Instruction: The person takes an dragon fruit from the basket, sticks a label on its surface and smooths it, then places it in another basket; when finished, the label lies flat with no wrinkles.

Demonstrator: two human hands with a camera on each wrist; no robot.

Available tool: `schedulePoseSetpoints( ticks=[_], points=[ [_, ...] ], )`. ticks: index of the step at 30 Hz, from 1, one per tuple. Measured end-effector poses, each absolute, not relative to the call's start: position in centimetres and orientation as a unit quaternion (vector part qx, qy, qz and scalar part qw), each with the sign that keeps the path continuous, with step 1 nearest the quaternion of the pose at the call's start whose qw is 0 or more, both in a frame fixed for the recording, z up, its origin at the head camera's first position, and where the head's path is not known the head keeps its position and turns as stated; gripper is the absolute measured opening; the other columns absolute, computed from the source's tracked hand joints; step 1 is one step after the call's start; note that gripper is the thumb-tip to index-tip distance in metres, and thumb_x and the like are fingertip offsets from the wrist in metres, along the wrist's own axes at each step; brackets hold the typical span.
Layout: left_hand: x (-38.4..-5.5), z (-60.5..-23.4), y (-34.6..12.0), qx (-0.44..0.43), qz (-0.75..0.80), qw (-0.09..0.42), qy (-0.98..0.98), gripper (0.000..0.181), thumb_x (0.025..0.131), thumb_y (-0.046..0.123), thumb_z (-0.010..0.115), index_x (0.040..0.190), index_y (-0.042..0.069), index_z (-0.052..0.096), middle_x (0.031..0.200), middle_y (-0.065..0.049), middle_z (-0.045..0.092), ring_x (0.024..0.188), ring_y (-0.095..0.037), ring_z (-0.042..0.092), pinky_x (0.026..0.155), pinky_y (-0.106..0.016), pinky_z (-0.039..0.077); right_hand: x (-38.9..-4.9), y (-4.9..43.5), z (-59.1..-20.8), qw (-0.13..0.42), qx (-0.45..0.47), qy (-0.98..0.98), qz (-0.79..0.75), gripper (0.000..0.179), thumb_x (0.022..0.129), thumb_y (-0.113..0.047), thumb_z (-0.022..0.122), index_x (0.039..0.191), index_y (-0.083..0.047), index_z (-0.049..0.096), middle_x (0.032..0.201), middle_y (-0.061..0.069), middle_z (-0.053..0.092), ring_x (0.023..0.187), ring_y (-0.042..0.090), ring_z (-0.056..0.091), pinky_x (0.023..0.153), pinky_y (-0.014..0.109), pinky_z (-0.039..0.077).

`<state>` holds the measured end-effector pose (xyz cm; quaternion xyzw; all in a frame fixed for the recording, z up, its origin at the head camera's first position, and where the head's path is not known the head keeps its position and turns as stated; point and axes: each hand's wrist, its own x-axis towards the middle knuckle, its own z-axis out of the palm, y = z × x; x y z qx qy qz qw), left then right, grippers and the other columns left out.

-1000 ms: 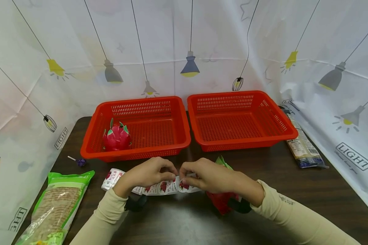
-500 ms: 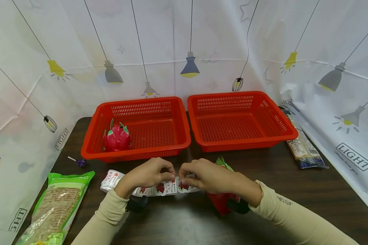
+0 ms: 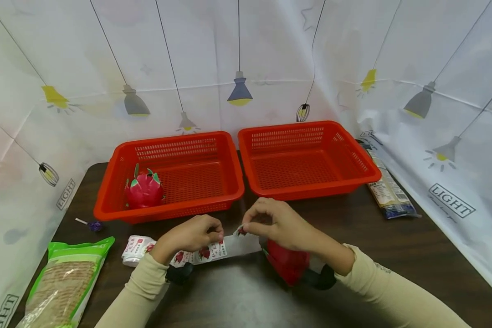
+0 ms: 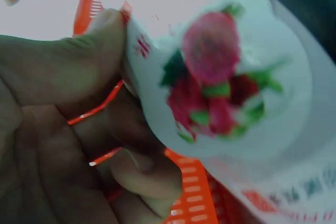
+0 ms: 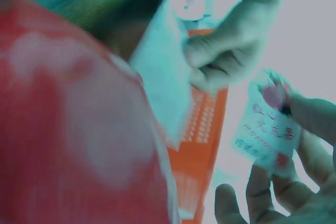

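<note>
My left hand (image 3: 193,234) pinches a strip of labels (image 3: 211,251) between thumb and fingers. The strip comes from a roll (image 3: 134,249) on the left, and its right end is bare backing paper. In the left wrist view a printed dragon fruit label (image 4: 210,77) lies beside the thumb. My right hand (image 3: 275,223) pinches a single sticker (image 3: 241,231), lifted off the strip. Held by its edge, this sticker shows red print in the right wrist view (image 5: 268,124). Below my right hand a red dragon fruit (image 3: 287,262) rests on the table, partly hidden by the wrist.
Two red baskets stand at the back: the left basket (image 3: 194,207) contains another dragon fruit (image 3: 145,190), the right basket (image 3: 311,189) is beside it. On the left lie a lollipop (image 3: 94,225) and a green-edged food bag (image 3: 61,282). A packaged bag (image 3: 389,189) lies far right.
My right hand has risen from the strip with a sticker, leaving bare backing behind. My left hand still holds the strip. The head view has shifted slightly rightward.
</note>
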<state>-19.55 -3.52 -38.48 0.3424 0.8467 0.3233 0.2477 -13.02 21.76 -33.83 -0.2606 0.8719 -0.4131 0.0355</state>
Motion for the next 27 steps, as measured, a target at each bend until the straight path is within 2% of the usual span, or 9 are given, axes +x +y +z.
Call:
schedulePoseSetpoints(
  ticks=[7, 10, 15, 18, 22, 27],
  points=[
    [-19.8, -39.1, -3.3, 0.299, 0.263, 0.216, 0.891, 0.014, 0.097, 0.007, 0.062, 0.085, 0.009, 0.068, 0.073, -0.002, 0.063, 0.054, -0.011, 0.057, 0.058, -0.027, 0.047, -12.0, 24.9, -32.9, -0.013, -0.162, 0.873, -0.46, 0.008, 0.096, -0.019, 0.072, 0.103, -0.018, 0.07, 0.088, -0.001, 0.065, 0.078, 0.018, 0.058, 0.065, 0.024, 0.05],
    [-19.9, -39.6, -2.9, 0.267, 0.22, 0.202, 0.916, 0.012, 0.096, 0.009, 0.064, 0.085, 0.012, 0.068, 0.07, 0.0, 0.062, 0.056, -0.012, 0.058, 0.059, -0.03, 0.047, -11.3, 26.2, -33.1, -0.003, -0.139, 0.868, -0.476, 0.007, 0.096, -0.02, 0.071, 0.102, -0.016, 0.069, 0.087, 0.002, 0.064, 0.076, 0.017, 0.058, 0.064, 0.025, 0.051],
    [-20.1, -40.7, -2.0, 0.267, 0.142, 0.138, 0.943, 0.015, 0.093, 0.013, 0.067, 0.078, 0.016, 0.064, 0.071, 0.002, 0.06, 0.066, -0.016, 0.057, 0.062, -0.037, 0.048, -9.5, 27.8, -34.0, 0.016, -0.121, 0.859, -0.498, 0.008, 0.096, -0.018, 0.071, 0.1, -0.013, 0.067, 0.085, 0.005, 0.062, 0.073, 0.015, 0.057, 0.064, 0.026, 0.052],
    [-20.0, -41.2, -1.9, 0.275, 0.123, 0.101, 0.948, 0.016, 0.09, 0.011, 0.069, 0.076, 0.016, 0.062, 0.076, -0.001, 0.063, 0.073, -0.023, 0.063, 0.066, -0.044, 0.052, -8.5, 27.9, -34.7, 0.018, -0.107, 0.864, -0.491, 0.007, 0.094, -0.021, 0.073, 0.095, -0.016, 0.067, 0.084, 0.002, 0.064, 0.078, 0.016, 0.06, 0.067, 0.027, 0.053],
    [-19.6, -41.5, -1.9, 0.279, 0.109, 0.076, 0.951, 0.007, 0.089, 0.009, 0.069, 0.083, 0.01, 0.066, 0.086, -0.01, 0.067, 0.083, -0.035, 0.068, 0.07, -0.054, 0.056, -7.3, 27.6, -35.8, 0.002, -0.094, 0.886, -0.454, 0.01, 0.093, -0.026, 0.075, 0.086, -0.025, 0.068, 0.088, -0.006, 0.065, 0.092, 0.018, 0.057, 0.077, 0.031, 0.049],
    [-19.6, -41.7, -1.7, 0.277, 0.099, 0.065, 0.954, 0.003, 0.09, 0.009, 0.067, 0.091, 0.006, 0.068, 0.09, -0.014, 0.067, 0.083, -0.038, 0.067, 0.069, -0.055, 0.056, -7.3, 27.7, -36.0, 0.008, -0.105, 0.892, -0.44, 0.012, 0.094, -0.026, 0.073, 0.082, -0.026, 0.071, 0.094, -0.005, 0.063, 0.097, 0.019, 0.052, 0.08, 0.032, 0.046]
  ],
)
